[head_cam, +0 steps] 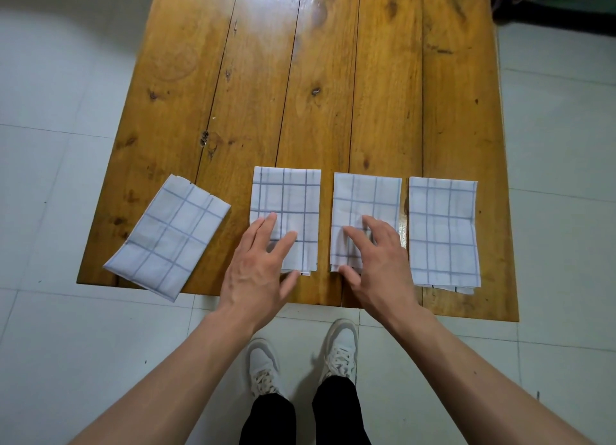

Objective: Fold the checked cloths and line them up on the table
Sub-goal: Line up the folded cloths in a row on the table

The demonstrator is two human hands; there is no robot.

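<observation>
On the plank desk [300, 78] above white floor tiles, we rest our left hand [258, 261] and right hand [376, 258] flat, fingers straight, on the two middle folded checked cloths [293, 198] to square the row, since the leftmost cloth [170, 234], left of them, lies askew.

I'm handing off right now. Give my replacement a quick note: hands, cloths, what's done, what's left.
Left hand: flat on the second cloth, no grip.
Right hand: flat on the third cloth, no grip.
All four cloths are folded, near the table front edge. The fourth cloth sits straight like the middle two.
Left: the first cloth lies skewed, its corner overhanging the edge; square it into the row.
</observation>
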